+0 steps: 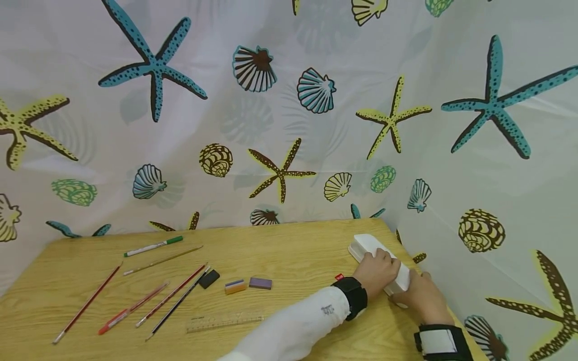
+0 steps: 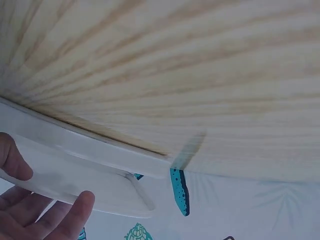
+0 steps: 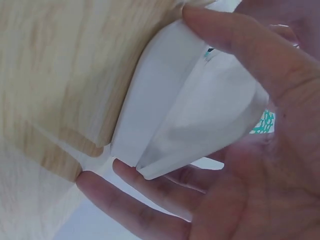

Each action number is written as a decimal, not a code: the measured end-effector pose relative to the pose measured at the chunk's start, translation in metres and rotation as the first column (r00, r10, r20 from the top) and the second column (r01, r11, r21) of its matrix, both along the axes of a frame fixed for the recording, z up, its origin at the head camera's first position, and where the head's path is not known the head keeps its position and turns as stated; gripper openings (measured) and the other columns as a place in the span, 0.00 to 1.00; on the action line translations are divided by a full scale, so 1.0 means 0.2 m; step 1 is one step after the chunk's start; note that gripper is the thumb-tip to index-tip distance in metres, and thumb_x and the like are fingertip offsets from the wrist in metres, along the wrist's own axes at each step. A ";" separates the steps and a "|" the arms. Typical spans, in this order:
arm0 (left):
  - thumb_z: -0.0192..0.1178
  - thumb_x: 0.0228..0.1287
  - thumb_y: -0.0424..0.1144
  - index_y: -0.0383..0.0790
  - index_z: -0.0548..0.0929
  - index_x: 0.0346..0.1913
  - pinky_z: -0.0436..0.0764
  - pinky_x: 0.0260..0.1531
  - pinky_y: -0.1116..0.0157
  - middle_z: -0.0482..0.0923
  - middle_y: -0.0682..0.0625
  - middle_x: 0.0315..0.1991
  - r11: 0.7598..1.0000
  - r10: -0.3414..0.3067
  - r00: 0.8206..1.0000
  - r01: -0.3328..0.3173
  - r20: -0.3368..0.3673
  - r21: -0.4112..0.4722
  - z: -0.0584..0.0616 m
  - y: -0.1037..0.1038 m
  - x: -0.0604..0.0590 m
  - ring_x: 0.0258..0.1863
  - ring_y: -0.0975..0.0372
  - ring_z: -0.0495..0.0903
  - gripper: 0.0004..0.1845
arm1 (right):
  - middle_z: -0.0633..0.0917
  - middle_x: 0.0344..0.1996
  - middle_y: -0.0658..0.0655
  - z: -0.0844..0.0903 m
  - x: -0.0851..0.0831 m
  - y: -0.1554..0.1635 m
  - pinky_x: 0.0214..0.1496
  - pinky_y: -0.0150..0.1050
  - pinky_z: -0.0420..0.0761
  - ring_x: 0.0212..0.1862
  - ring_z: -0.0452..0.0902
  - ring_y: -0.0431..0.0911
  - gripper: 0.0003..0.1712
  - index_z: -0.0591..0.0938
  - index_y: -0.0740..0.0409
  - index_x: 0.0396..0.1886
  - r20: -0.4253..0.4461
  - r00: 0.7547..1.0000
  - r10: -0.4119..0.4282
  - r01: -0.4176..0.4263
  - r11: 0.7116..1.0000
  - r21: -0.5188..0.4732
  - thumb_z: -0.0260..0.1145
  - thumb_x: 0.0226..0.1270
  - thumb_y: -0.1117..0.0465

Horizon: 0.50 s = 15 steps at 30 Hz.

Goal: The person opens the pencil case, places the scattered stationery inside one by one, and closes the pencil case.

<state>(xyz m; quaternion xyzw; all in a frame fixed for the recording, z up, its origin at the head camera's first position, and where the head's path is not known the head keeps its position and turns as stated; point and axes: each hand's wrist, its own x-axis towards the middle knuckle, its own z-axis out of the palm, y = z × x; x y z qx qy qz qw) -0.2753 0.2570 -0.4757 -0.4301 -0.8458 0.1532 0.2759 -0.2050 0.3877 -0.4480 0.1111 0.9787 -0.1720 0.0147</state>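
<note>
A long white pencil case lies at the right end of the wooden table, its lid raised a little from the base. My left hand reaches over it and pinches the lid's edge between thumb and fingers, as the left wrist view shows. At the near end, my right hand grips the case, thumb along one side and fingers on the other, their tips against the tabletop. The inside of the case is hidden.
Left on the table lie a green-capped marker, several pencils and a red pen. Mid-table are a black eraser, an orange-and-blue block, a purple block and a clear ruler. Patterned cloth hangs behind and right.
</note>
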 end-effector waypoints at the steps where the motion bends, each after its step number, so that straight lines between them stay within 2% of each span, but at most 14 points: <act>1: 0.57 0.77 0.52 0.51 0.76 0.59 0.83 0.43 0.65 0.80 0.53 0.55 1.000 -0.003 1.000 0.003 -0.003 0.009 0.00 0.00 0.00 0.55 0.62 0.77 0.16 | 0.75 0.43 0.75 0.00 0.00 0.00 0.50 0.64 0.78 0.45 0.76 0.66 0.49 0.70 0.83 0.60 -0.003 1.000 0.003 -0.003 1.000 -0.003 0.82 0.51 0.52; 5: 0.59 0.77 0.51 0.51 0.75 0.62 0.82 0.45 0.66 0.75 0.53 0.58 0.997 -0.015 1.000 0.016 -0.017 0.070 0.01 -0.02 -0.02 0.56 0.63 0.74 0.17 | 0.75 0.46 0.78 0.00 0.00 0.01 0.53 0.66 0.77 0.48 0.76 0.68 0.53 0.68 0.84 0.63 -0.006 1.000 0.013 -0.013 1.000 -0.014 0.83 0.51 0.50; 8: 0.59 0.77 0.50 0.51 0.80 0.58 0.81 0.44 0.66 0.75 0.54 0.53 0.994 0.003 1.000 -0.001 -0.019 0.108 0.04 -0.05 -0.03 0.52 0.63 0.75 0.13 | 0.75 0.47 0.79 0.00 0.01 0.02 0.54 0.66 0.76 0.49 0.76 0.69 0.56 0.67 0.84 0.63 -0.014 1.000 0.022 -0.023 1.000 -0.015 0.84 0.50 0.48; 11: 0.60 0.76 0.51 0.56 0.87 0.49 0.80 0.41 0.65 0.80 0.57 0.44 0.990 0.044 0.998 -0.050 0.046 0.134 0.06 -0.07 -0.02 0.44 0.64 0.77 0.09 | 0.75 0.48 0.80 0.00 0.01 0.03 0.55 0.66 0.75 0.49 0.76 0.69 0.56 0.68 0.84 0.63 -0.020 0.999 0.027 -0.027 1.000 -0.013 0.84 0.49 0.48; 15: 0.63 0.73 0.51 0.61 0.91 0.41 0.79 0.37 0.65 0.85 0.61 0.34 0.981 0.090 0.984 -0.114 0.155 0.155 0.03 -0.08 -0.01 0.35 0.67 0.80 0.07 | 0.75 0.48 0.80 0.00 0.01 0.03 0.57 0.67 0.74 0.50 0.76 0.69 0.56 0.68 0.85 0.63 -0.020 0.999 0.030 -0.030 0.999 -0.019 0.85 0.48 0.49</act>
